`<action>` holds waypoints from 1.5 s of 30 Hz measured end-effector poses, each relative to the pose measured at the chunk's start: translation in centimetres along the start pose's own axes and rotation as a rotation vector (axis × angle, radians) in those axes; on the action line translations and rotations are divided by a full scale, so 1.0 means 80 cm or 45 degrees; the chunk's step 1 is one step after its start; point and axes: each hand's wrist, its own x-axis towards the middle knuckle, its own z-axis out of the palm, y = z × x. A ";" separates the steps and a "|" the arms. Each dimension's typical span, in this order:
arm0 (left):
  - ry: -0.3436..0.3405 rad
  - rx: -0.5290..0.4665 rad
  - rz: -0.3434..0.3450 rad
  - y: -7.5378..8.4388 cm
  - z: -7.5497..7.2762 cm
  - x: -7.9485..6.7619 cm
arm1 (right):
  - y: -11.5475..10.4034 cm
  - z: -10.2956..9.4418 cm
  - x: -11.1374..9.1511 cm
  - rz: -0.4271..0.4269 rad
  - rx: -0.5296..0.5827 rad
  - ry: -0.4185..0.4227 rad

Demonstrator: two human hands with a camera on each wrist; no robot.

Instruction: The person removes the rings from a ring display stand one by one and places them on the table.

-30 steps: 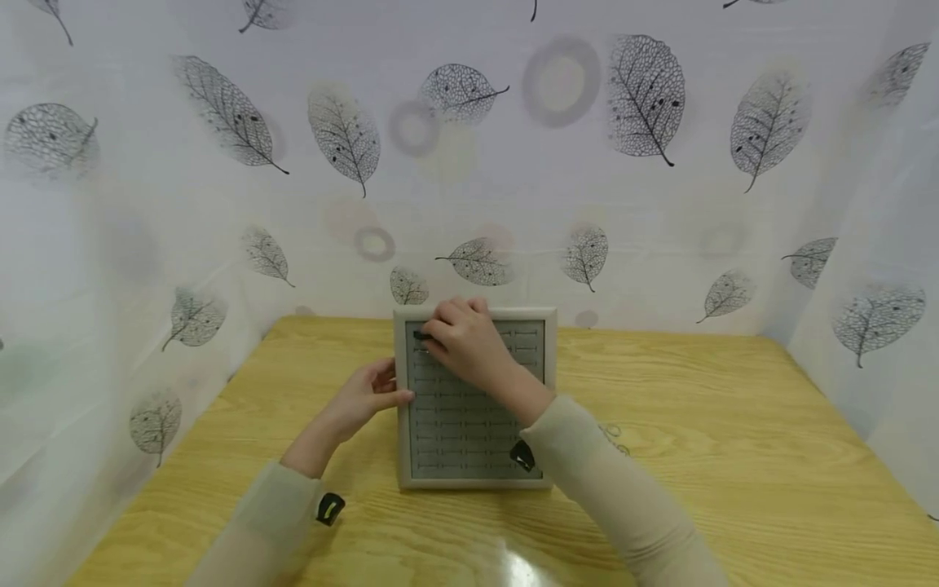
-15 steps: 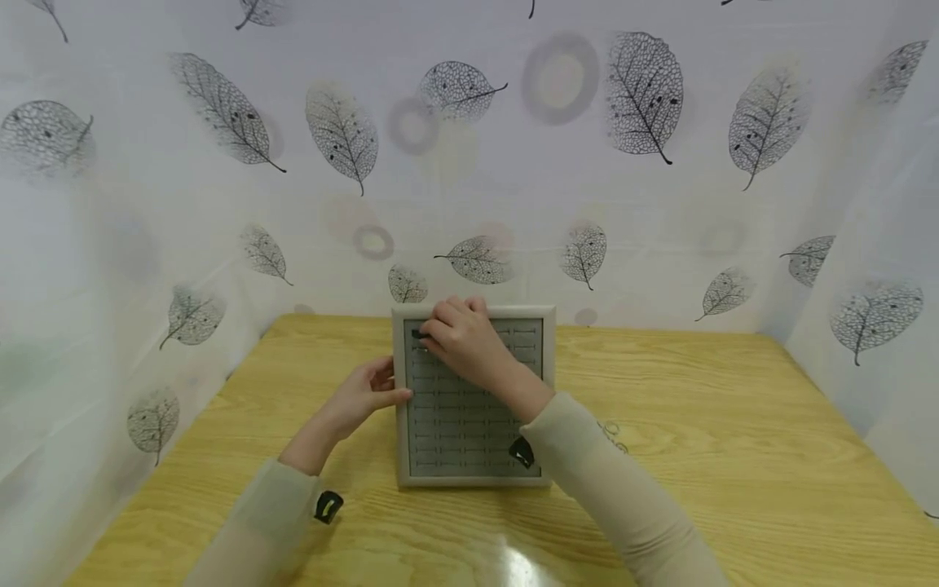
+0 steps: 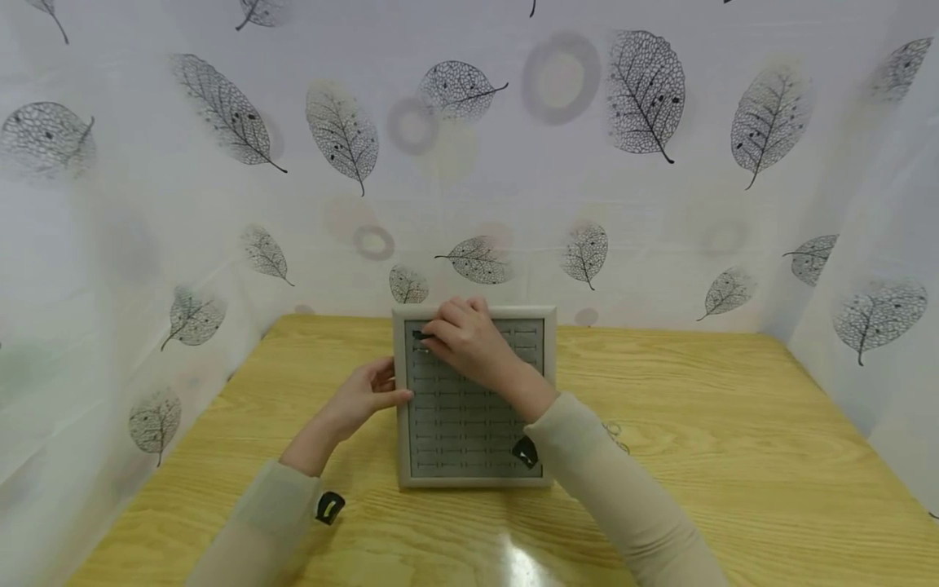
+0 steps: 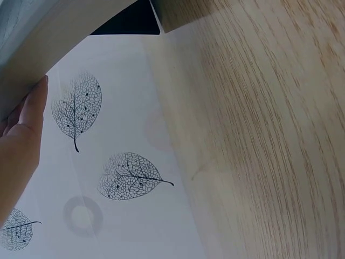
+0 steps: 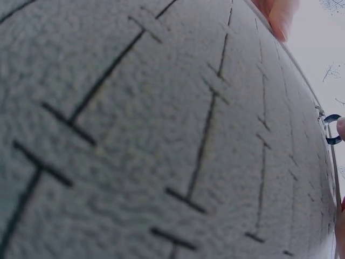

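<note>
A ring display board (image 3: 477,408), pale-framed with a grey slotted face, stands on the table. My left hand (image 3: 359,399) holds its left edge, thumb on the front of the frame and fingers behind. In the left wrist view the frame (image 4: 54,38) sits above that hand. My right hand (image 3: 469,338) reaches across the board's upper left and pinches a dark ring (image 3: 420,335) at the top left slot. The right wrist view shows the ring (image 5: 331,134) upright by the fingertips, near the board's edge. How deep it sits in the slot I cannot tell.
Several thin rings (image 3: 614,432) lie on the wooden table (image 3: 704,456) to the right of the board, partly behind the right sleeve. A leaf-printed curtain (image 3: 513,179) encloses the back and sides. Dark wrist mounts (image 3: 331,507) hang at the sleeves.
Almost nothing differs. My right hand and wrist have shifted very slightly at the top left slot, while the left hand keeps its hold on the board.
</note>
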 end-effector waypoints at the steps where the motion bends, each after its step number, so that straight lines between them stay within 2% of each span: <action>1: 0.000 0.001 0.001 0.000 0.000 0.000 | 0.000 0.000 0.000 0.000 0.023 0.011; 8: -0.002 -0.006 0.008 0.000 0.000 0.000 | 0.001 -0.008 0.000 0.037 0.208 0.092; 15: 0.014 0.014 0.002 0.001 0.001 -0.001 | 0.001 -0.018 -0.018 -0.032 0.167 0.066; 19: 0.029 0.015 -0.007 0.002 0.002 -0.001 | -0.001 -0.031 -0.035 -0.080 0.102 0.057; 25: 0.048 0.030 -0.028 0.002 0.003 -0.002 | -0.002 -0.052 -0.065 -0.149 0.035 0.108; 34: 0.046 0.026 -0.032 0.005 0.003 -0.004 | 0.001 -0.091 -0.114 -0.103 0.012 -0.031; 45: 0.041 0.025 -0.035 0.003 0.003 -0.002 | 0.004 -0.126 -0.175 -0.119 -0.067 -0.032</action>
